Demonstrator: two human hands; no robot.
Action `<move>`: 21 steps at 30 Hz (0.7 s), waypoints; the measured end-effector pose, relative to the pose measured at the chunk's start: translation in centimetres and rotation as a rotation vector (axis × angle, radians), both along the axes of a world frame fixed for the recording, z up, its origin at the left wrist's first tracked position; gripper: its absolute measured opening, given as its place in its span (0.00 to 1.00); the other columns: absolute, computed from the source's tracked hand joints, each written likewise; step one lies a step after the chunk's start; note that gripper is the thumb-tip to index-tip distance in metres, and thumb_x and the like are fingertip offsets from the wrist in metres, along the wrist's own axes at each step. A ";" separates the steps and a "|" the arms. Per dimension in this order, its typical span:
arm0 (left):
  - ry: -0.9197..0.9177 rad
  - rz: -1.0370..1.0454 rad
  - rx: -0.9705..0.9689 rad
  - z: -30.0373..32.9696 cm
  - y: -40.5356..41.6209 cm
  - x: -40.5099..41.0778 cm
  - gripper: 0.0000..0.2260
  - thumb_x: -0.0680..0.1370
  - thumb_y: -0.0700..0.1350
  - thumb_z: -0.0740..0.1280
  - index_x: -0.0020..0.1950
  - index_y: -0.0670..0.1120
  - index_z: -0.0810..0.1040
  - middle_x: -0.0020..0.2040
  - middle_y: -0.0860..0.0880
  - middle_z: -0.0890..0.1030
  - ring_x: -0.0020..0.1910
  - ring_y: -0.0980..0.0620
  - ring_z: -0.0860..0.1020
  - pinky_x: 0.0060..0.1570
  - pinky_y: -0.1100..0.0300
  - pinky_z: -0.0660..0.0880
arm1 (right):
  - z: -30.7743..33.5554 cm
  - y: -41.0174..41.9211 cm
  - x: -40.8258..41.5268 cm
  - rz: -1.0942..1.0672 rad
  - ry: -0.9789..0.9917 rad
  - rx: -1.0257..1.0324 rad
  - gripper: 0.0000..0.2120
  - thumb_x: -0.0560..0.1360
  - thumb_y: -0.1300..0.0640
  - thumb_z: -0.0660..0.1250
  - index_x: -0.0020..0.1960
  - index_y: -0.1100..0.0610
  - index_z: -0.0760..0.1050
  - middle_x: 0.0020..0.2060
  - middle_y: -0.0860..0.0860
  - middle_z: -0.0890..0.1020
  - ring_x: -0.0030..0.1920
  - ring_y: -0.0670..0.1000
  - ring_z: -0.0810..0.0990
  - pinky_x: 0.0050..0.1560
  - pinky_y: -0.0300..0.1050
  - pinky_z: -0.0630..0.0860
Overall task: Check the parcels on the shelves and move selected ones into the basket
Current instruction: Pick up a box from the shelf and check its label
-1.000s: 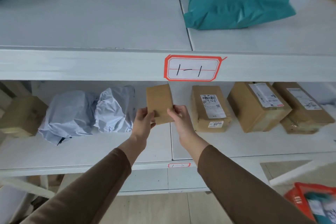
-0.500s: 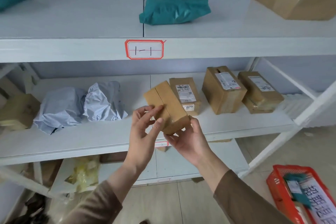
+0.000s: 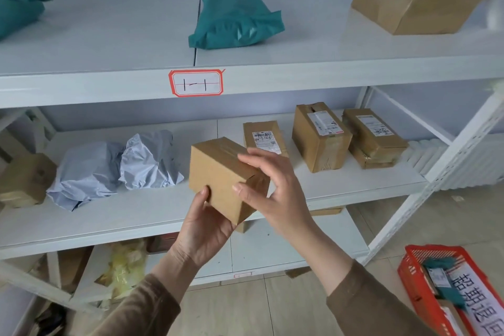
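Two hands hold one small brown box (image 3: 218, 174) in front of the middle shelf (image 3: 136, 215). The left hand (image 3: 203, 229) cups it from below, thumb on the near face; the right hand (image 3: 275, 188) rests spread fingers on its right end. With so loose a hold, a quick turn could tip the box off the palm. Beyond the grip sit three labelled boxes; to its left, two grey bags. Above, two teal bags. Lower right, one red basket (image 3: 409, 278), seemingly part filled.
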State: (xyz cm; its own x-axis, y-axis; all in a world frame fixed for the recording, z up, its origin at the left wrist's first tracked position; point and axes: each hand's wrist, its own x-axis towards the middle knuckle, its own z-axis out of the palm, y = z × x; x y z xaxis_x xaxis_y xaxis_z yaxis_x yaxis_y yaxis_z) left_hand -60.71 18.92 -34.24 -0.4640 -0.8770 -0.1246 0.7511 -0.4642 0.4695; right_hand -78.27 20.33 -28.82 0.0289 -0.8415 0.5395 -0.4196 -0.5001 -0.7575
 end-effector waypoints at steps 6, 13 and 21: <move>-0.419 0.144 -0.257 1.1 -1.0 1.1 0.30 0.70 0.31 0.79 0.70 0.42 0.77 0.62 0.44 0.82 0.58 0.50 0.83 0.55 0.58 0.82 | -2.2 0.1 -0.9 0.037 -0.513 0.262 0.33 0.74 0.50 0.74 0.77 0.43 0.67 0.74 0.46 0.73 0.74 0.45 0.72 0.75 0.50 0.70; -1.451 0.603 -1.359 0.1 -3.0 3.0 0.45 0.65 0.35 0.84 0.76 0.46 0.62 0.81 0.52 0.63 0.81 0.51 0.63 0.77 0.57 0.65 | -4.3 -0.2 -2.4 0.153 -0.933 0.840 0.21 0.81 0.42 0.62 0.70 0.49 0.77 0.67 0.53 0.82 0.65 0.56 0.83 0.68 0.57 0.77; -1.543 0.786 -1.703 -2.0 -3.4 3.7 0.41 0.68 0.32 0.80 0.73 0.43 0.61 0.79 0.37 0.62 0.82 0.38 0.60 0.80 0.47 0.61 | -4.6 0.2 -1.8 0.332 -0.786 0.945 0.31 0.78 0.35 0.62 0.75 0.50 0.71 0.69 0.56 0.80 0.69 0.61 0.79 0.71 0.62 0.75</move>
State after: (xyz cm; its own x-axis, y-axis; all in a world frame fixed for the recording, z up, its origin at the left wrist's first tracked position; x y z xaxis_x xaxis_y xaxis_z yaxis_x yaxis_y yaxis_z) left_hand -57.00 15.47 -36.23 -0.4492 -0.4316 0.7823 -0.5665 0.8147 0.1242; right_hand -80.09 20.49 -33.44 0.2570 -0.9199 -0.2962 0.3434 0.3734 -0.8618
